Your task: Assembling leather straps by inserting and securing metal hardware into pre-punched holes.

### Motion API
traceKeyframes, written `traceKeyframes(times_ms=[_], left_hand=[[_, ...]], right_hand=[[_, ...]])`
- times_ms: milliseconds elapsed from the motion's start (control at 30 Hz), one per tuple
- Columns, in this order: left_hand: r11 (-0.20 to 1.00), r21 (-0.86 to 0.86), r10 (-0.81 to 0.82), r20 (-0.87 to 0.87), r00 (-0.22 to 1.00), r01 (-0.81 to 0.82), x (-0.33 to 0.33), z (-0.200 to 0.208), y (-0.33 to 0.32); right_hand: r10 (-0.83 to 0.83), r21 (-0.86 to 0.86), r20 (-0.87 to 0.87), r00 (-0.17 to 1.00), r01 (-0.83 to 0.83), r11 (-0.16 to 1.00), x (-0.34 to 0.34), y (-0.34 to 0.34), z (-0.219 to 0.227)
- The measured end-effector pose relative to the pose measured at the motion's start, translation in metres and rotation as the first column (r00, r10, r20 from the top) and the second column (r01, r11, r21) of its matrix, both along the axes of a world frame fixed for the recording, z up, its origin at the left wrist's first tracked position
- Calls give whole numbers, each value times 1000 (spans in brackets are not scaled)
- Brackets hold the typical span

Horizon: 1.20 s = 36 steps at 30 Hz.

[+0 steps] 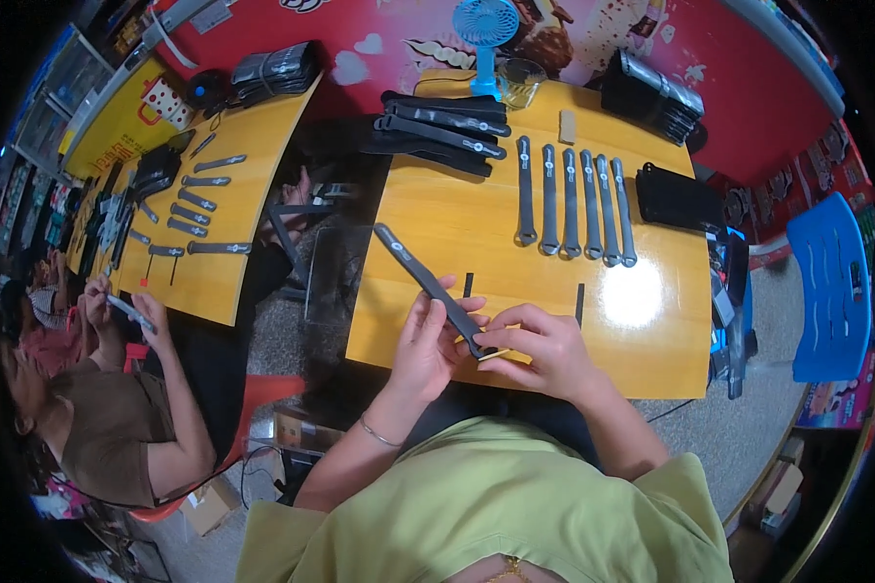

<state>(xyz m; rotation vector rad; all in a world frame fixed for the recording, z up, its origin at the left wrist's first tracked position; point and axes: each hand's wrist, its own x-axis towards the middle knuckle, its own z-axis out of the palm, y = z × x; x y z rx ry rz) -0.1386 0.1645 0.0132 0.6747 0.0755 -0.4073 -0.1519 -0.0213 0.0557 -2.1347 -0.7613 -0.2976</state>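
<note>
I have one long, narrow dark-grey strap (420,275), held aslant above the tabletop (642,360). Its rounded far end points up and to the left, with small pale markings near it. Its body runs straight through my left hand (430,340); its near end sits at my right hand's (540,348) fingertips, where a thin pale-yellow edge shows.

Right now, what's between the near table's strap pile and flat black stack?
In the head view: six grey straps in a row, small beige block beyond them.
</note>
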Motion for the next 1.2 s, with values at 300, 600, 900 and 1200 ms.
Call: traceKeyframes(times_ms=[300,600,900,1200], left_hand=[[997,81,-20,117,993,10,-14,6,-9],[957,152,196,286,938,-246,-10,21,-8],[933,168,242,361,901,-318,-13,17,-12],[924,176,252,387,887,-339,-14,15,-11]], right_hand=[[-166,136,-118,979,182,974,-21,4,4],[-293,15,-141,946,297,955,-38,13,0],[-300,-36,-55,952,298,954,-41,17,-2],[-313,-67,-21,949,312,948,-41,16,-2]])
